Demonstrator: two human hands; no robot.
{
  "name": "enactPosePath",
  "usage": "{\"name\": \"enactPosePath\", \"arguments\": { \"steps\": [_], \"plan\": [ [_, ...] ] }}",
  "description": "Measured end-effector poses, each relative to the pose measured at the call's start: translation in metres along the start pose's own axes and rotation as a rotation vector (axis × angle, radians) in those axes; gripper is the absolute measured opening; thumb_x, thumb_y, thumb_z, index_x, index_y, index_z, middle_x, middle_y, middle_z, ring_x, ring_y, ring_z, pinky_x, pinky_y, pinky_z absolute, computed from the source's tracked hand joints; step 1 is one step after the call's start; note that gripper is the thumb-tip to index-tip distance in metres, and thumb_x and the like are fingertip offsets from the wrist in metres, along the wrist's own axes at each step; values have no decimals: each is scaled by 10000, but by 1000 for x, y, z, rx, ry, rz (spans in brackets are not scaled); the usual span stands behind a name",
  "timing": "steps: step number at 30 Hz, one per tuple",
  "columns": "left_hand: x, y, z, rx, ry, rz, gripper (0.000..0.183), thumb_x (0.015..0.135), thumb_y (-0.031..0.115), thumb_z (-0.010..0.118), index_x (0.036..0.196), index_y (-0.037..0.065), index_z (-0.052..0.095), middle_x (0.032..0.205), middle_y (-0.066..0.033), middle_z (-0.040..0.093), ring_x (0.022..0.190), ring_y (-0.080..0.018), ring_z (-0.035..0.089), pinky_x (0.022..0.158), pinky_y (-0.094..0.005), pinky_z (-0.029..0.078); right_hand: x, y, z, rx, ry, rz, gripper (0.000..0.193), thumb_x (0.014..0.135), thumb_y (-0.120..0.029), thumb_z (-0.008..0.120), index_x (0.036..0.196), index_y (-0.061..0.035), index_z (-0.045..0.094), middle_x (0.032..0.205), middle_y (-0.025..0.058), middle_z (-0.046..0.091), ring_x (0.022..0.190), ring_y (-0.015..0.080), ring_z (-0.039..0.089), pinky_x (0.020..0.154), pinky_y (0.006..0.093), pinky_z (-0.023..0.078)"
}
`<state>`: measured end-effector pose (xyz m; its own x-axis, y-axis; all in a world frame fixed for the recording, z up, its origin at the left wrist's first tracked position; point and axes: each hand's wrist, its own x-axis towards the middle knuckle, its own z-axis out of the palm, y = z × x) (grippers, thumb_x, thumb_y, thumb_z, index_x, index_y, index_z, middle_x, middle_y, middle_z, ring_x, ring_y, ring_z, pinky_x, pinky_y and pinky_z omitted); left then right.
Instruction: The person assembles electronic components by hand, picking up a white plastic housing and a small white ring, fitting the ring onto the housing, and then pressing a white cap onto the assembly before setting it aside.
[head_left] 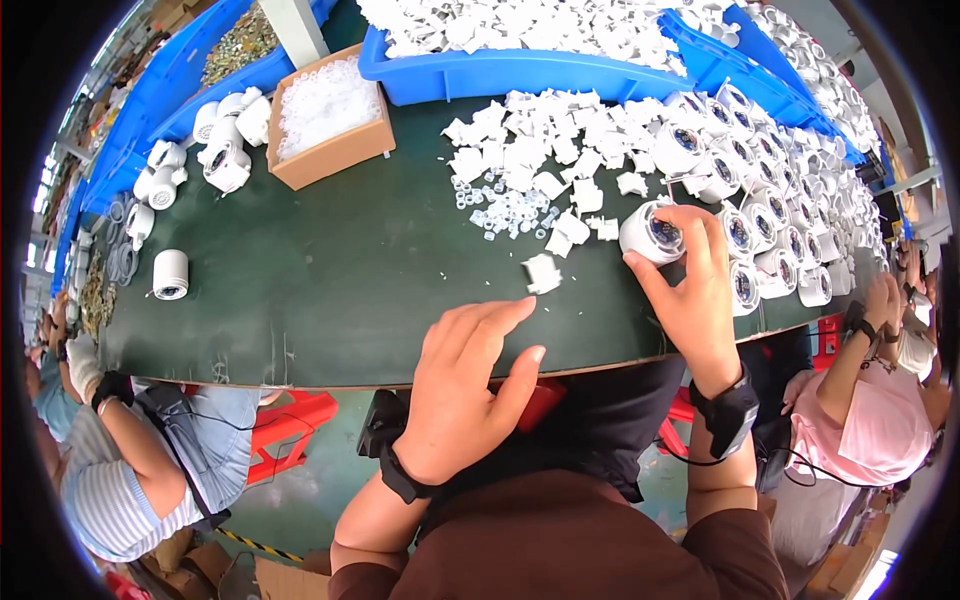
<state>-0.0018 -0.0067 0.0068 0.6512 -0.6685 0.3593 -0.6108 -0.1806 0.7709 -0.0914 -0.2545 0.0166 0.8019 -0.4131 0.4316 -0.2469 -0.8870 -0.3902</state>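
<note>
My right hand grips a white security camera, thumb at its near side and fingers over the dark round lens face. The camera is at the edge of several rows of similar cameras. My left hand is over the table's near edge, holding nothing, with thumb and index finger apart. Just beyond its fingertips lies a small white plastic bracket, slightly blurred. Farther back are a heap of such white plastic pieces and a scatter of small translucent rings.
A blue bin full of white parts stands at the back, beside a cardboard box of translucent pieces. A lone camera stands on the green tabletop at left. Co-workers sit on both sides, near red stools.
</note>
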Motion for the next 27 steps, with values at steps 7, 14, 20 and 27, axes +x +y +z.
{"name": "enactPosePath", "arguments": {
  "steps": [7,14,20,27],
  "plan": [
    [3,-3,7,107,-136,49,388,889,105,732,1261,38,648,1231,-124,660,1171,-342,603,1030,-433,435,14,7,-10,317,0,149,420,862,-91,795,1199,-69,546,1128,55,581,1001,146,577,874,295,467],
    [2,-2,10,251,-131,85,399,888,144,728,1255,18,635,1299,-131,599,1298,-325,560,1066,-453,411,29,33,-87,1968,213,295,413,985,-208,592,1312,41,552,1289,219,606,1142,343,589,1016,485,477],
    [1,-1,9,265,-142,82,417,882,146,732,1266,18,633,1303,-129,601,1306,-322,557,1075,-452,404,15,47,-83,1946,151,479,428,1027,-277,511,1315,38,540,1239,204,619,1083,351,591,965,480,501],
    [2,-2,10,265,-161,93,423,877,142,733,1269,15,633,1314,-134,597,1309,-336,548,1074,-462,403,1,37,-59,1330,244,571,379,1047,-280,536,1316,-14,561,1187,84,683,1020,219,690,798,361,573]
  ]
}}
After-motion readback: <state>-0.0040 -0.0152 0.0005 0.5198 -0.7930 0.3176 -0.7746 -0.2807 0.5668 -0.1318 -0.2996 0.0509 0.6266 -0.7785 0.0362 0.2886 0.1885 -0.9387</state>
